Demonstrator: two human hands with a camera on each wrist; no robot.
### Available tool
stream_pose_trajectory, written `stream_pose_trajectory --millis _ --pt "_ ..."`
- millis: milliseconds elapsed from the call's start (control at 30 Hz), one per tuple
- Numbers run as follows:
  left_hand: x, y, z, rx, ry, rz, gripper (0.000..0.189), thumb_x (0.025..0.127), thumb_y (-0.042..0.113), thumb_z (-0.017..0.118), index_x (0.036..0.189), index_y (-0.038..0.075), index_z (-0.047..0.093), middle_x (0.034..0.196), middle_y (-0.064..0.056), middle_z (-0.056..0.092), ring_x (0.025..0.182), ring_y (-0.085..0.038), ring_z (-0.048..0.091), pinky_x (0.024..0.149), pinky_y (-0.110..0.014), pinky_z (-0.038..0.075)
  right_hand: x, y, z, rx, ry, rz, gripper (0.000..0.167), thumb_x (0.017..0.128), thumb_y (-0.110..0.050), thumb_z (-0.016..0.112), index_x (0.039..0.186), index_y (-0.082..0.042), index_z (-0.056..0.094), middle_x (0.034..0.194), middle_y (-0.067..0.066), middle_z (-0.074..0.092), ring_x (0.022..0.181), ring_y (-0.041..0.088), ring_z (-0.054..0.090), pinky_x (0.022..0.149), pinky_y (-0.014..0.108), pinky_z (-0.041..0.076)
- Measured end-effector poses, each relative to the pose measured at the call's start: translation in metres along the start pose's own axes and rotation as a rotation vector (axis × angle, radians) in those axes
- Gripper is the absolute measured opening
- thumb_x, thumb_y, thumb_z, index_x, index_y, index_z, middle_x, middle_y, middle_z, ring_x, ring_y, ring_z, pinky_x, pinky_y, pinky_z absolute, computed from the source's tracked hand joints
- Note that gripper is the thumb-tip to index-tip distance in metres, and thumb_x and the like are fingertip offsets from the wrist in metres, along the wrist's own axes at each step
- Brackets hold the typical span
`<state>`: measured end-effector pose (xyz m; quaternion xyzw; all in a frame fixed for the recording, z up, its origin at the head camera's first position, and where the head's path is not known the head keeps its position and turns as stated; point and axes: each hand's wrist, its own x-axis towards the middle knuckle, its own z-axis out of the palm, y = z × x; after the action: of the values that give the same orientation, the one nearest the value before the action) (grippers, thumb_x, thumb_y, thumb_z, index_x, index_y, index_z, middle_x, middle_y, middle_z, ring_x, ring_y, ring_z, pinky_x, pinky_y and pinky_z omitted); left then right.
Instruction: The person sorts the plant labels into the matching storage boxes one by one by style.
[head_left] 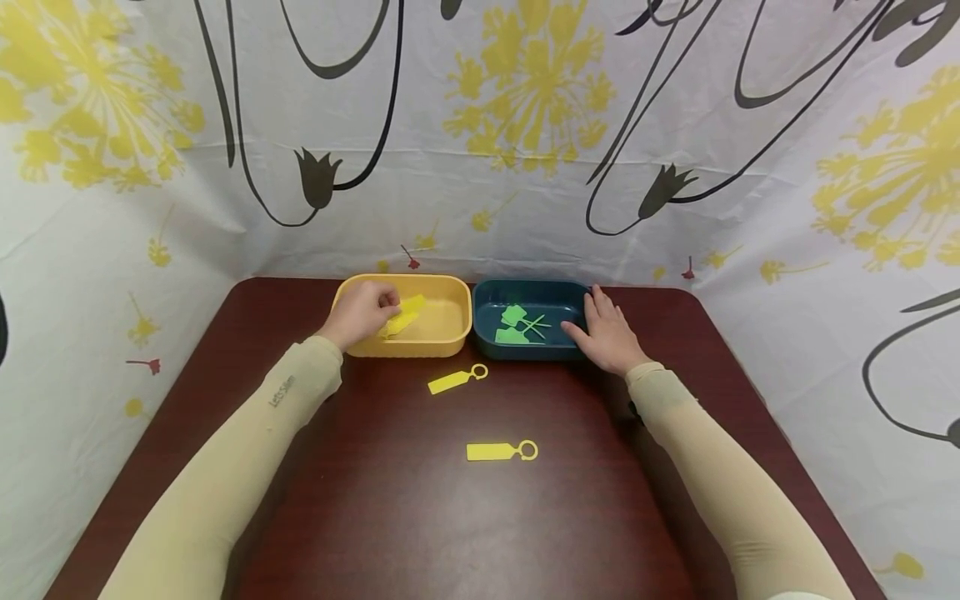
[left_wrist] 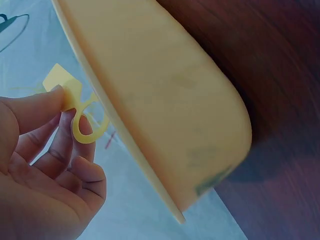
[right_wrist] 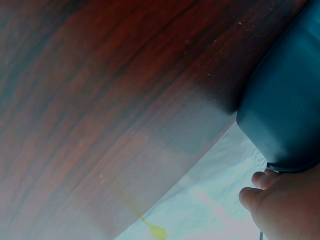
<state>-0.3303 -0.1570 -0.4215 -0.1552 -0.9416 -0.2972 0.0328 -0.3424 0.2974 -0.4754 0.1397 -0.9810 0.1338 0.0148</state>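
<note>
Over the left side of the yellow bin, my left hand pinches a yellow ring tag between thumb and fingers. The left wrist view has its loop beside the bin's rim. Other yellow tags lie inside that bin, partly hidden by the hand. My right hand rests with straight fingers on the right rim of the dark teal bin. Several green tags with thin tails lie in the teal bin.
Two more yellow ring tags lie on the dark wooden table: one tag just in front of the bins, another tag nearer me. The bins stand side by side at the back edge, before a flower-printed cloth.
</note>
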Motion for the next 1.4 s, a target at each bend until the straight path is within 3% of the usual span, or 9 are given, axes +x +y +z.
stream_pose_trajectory --millis 267,500,700,800,867,1000,1200,1400 --pt "0.016 -0.016 0.003 0.119 -0.01 -0.013 0.009 0.094 0.015 0.073 0.086 0.01 0.071 0.087 -0.004 0.068 0.08 -0.024 0.058 0.078 -0.04 0.047 0.0 0.001 0.001 0.008 -0.004 -0.003 0.093 0.102 -0.064 0.036 0.159 0.005 0.01 0.167 0.02 -0.004 0.153 0.038 0.002 0.12 0.056 0.003" --pt "0.026 -0.02 0.005 0.233 -0.045 -0.007 0.009 0.093 0.016 0.073 0.086 0.011 0.072 0.086 -0.004 0.068 0.078 -0.024 0.057 0.076 -0.042 0.047 0.0 0.002 0.001 0.013 -0.004 -0.004 0.095 0.101 -0.066 0.035 0.159 0.004 0.01 0.167 0.019 -0.004 0.153 0.037 0.001 0.12 0.056 0.004" --pt "0.031 -0.023 0.007 0.309 -0.032 0.02 0.009 0.092 0.013 0.074 0.083 0.012 0.071 0.084 -0.004 0.068 0.077 -0.024 0.058 0.074 -0.043 0.049 0.001 0.002 0.002 0.015 0.0 -0.006 0.096 0.1 -0.068 0.033 0.159 0.004 0.01 0.167 0.018 -0.004 0.153 0.037 0.001 0.12 0.056 0.004" --pt "0.032 -0.026 0.011 0.365 -0.013 0.051 0.02 0.092 0.008 0.069 0.073 0.013 0.065 0.072 -0.002 0.06 0.069 -0.022 0.051 0.068 -0.039 0.044 0.002 0.003 0.003 0.018 -0.006 -0.006 0.096 0.101 -0.068 0.033 0.159 0.004 0.009 0.167 0.018 -0.005 0.153 0.037 0.0 0.12 0.055 0.002" --pt "0.032 -0.027 0.014 0.404 0.001 0.066 0.029 0.091 0.003 0.062 0.065 0.014 0.055 0.062 0.0 0.045 0.062 -0.02 0.039 0.062 -0.036 0.036 0.002 0.004 0.003 0.018 -0.002 -0.005 0.096 0.1 -0.068 0.033 0.159 0.004 0.01 0.167 0.019 -0.004 0.153 0.037 0.0 0.12 0.055 0.002" --pt "0.033 -0.028 0.017 0.467 -0.002 0.073 0.036 0.086 -0.005 0.051 0.057 0.014 0.042 0.057 0.0 0.026 0.058 -0.018 0.023 0.056 -0.034 0.025 0.002 0.004 0.003 0.012 0.003 -0.007 0.096 0.1 -0.068 0.034 0.159 0.004 0.012 0.167 0.02 -0.001 0.153 0.037 0.002 0.12 0.055 0.004" --pt "0.04 -0.034 0.021 0.507 -0.059 0.072 0.035 0.086 -0.005 0.053 0.057 0.012 0.047 0.056 -0.001 0.031 0.055 -0.019 0.032 0.054 -0.034 0.031 0.003 0.003 0.004 0.005 0.004 -0.005 0.095 0.1 -0.068 0.034 0.159 0.004 0.013 0.167 0.018 -0.001 0.153 0.036 0.002 0.12 0.055 0.005" --pt "0.043 -0.042 0.025 0.537 -0.039 0.127 0.038 0.085 -0.004 0.058 0.055 0.013 0.041 0.055 0.0 0.028 0.054 -0.019 0.03 0.054 -0.034 0.031 0.002 0.004 0.004 0.009 0.0 0.003 0.095 0.1 -0.068 0.034 0.159 0.003 0.012 0.168 0.017 -0.003 0.153 0.034 0.0 0.121 0.054 0.004"
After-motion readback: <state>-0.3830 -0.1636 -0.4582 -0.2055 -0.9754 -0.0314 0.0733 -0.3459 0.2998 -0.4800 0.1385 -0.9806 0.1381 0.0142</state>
